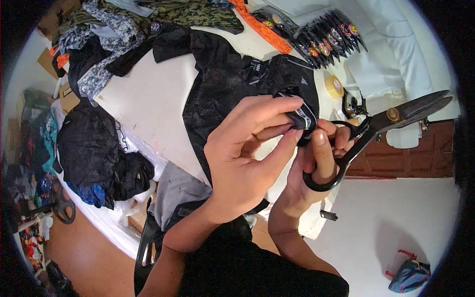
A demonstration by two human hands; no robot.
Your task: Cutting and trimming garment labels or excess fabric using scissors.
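Black patch (301,119) pinched by left hand (247,153) (right hand (316,153) grips scissors (381,123)).

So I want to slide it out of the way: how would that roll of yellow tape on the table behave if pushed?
The roll of yellow tape lies flat on the white table, so it would probably slide rather than roll. It looks small and thin, likely light. Tipped onto its edge, its round shape could roll toward the scissors.

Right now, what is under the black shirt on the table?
Under the black shirt lies the white table, showing bare beside it. Whatever else sits beneath is covered by the cloth, and the left hand hides its near part.
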